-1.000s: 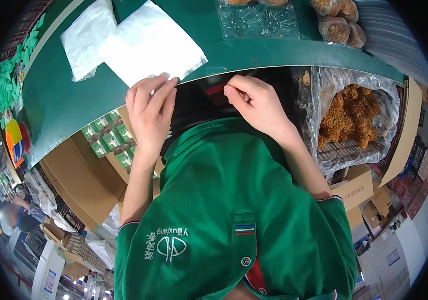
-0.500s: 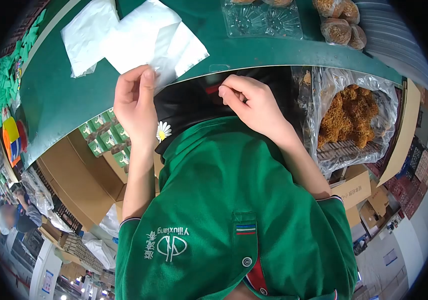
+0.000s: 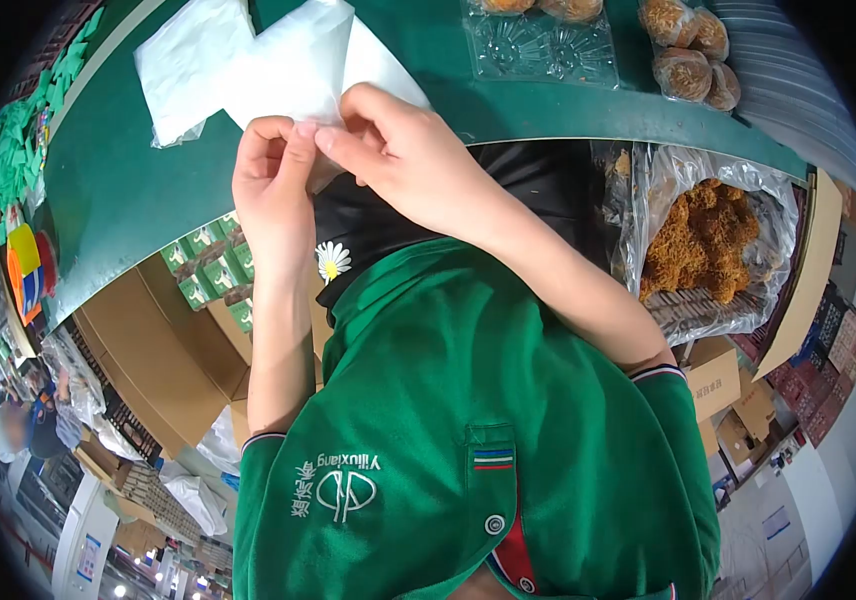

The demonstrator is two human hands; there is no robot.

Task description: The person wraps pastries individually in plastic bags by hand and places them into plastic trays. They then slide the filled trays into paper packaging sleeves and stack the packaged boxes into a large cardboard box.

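Fingertips of my left hand (image 3: 278, 175) pinch the near edge of a thin white plastic bag (image 3: 298, 70), lifted from the white bags below. My right hand (image 3: 388, 145) meets it at the same edge, thumb and fingers closed on the bag too. The two thumbs nearly touch. Left of the lifted bag lies another pile of white bags (image 3: 188, 65) on the green table (image 3: 118, 180). A clear plastic tray (image 3: 548, 50) holding round brown buns (image 3: 573, 8) stands farther right. Wrapped buns (image 3: 683, 72) are beside it.
Below the table's edge at right, a crate lined with clear plastic (image 3: 783, 215) holds brown shredded-topped food (image 3: 703, 240). An open cardboard box (image 3: 158, 360) and green-and-white packets (image 3: 213, 275) are below left. Another person (image 3: 38, 430) is at far left.
My right hand has moved left from in front of my waist to the bag and gripped its edge. My left hand first took the top bag and lifted its near corner.
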